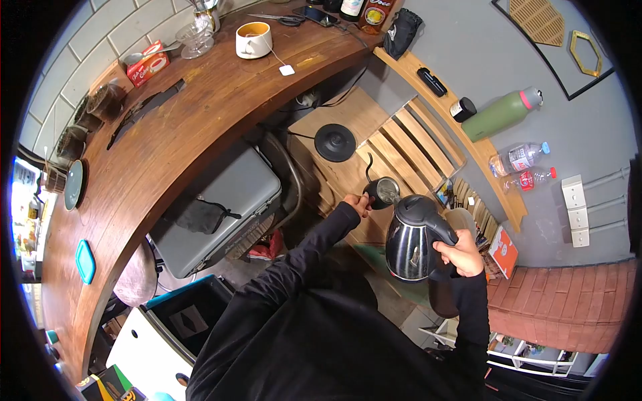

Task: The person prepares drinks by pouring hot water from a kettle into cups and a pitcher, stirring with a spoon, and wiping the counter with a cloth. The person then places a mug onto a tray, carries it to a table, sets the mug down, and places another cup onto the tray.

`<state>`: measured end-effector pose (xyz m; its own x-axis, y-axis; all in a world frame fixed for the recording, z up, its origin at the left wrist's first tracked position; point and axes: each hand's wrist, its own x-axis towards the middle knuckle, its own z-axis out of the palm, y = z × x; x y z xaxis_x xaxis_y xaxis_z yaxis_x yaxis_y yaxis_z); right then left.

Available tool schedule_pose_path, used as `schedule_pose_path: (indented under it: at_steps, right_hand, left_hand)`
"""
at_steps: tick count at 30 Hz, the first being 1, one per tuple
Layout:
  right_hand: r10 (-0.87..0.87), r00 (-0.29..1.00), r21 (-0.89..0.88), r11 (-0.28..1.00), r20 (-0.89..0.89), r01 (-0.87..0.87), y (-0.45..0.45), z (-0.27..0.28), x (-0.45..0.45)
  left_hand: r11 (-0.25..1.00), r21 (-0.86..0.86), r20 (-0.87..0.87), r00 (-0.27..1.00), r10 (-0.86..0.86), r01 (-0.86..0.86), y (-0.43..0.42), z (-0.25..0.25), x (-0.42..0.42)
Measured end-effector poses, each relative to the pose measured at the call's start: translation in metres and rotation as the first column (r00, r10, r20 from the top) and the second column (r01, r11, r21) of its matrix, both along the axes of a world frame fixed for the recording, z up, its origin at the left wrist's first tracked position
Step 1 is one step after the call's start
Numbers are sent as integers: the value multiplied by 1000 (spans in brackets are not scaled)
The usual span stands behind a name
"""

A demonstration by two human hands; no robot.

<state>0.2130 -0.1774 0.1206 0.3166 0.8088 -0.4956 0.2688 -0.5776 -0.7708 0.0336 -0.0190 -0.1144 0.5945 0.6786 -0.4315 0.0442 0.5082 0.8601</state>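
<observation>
My right hand (463, 255) is wrapped round the black handle of a dark steel electric kettle (406, 248). Its spout end is over the rim of a small gooseneck pot (383, 194), which looks open at the top with something clear and shiny inside. My left hand (361, 204) is closed at the near side of that pot, where its handle would be; the handle itself is mostly hidden. Beyond them, a round black kettle base (335, 142) with a cord sits on the wooden surface.
The slatted wooden bench (408, 144) lies beneath the pots. A green bottle (503, 115) and two plastic bottles (521, 158) stand along the right ledge. On the curved wooden counter (200, 134) is a white mug (254, 41) with a teabag tag. A grey case (221, 207) sits below.
</observation>
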Motion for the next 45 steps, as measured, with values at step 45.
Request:
schedule_pose_path:
  at_steps: [45]
  right_hand:
    - [-64,996,153,987,58,55,-6,-30,-12]
  left_hand:
    - [996,-36,52,995,88,-86,6,33,-15]
